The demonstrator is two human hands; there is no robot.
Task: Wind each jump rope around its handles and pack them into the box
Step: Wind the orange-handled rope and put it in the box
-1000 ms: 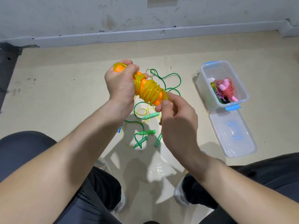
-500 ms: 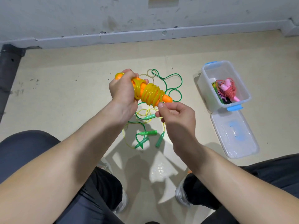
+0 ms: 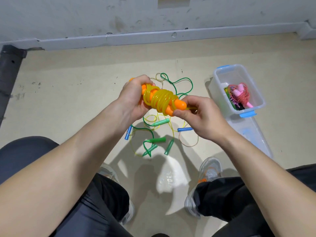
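- One yellow rope (image 3: 160,101) wound round two orange handles (image 3: 179,105), held between both hands above the floor (image 3: 68,100).
- Grip: left hand (image 3: 135,98) wraps the handles' left end; right hand (image 3: 201,117) pinches the right end.
- Below: four green handles (image 3: 156,139), two blue handles (image 3: 185,129); cords (image 3: 181,82) tangled, hard to trace.
- One box (image 3: 220,82) at right, pink rope (image 3: 239,93) inside; darker items beneath unclear.
- One lid (image 3: 256,134), partly hidden by right arm (image 3: 256,168).

glossy translucent yellow cord (image 3: 159,99), smooth orange plastic handles (image 3: 178,105), clear plastic box (image 3: 220,86), matt floor (image 3: 68,86)
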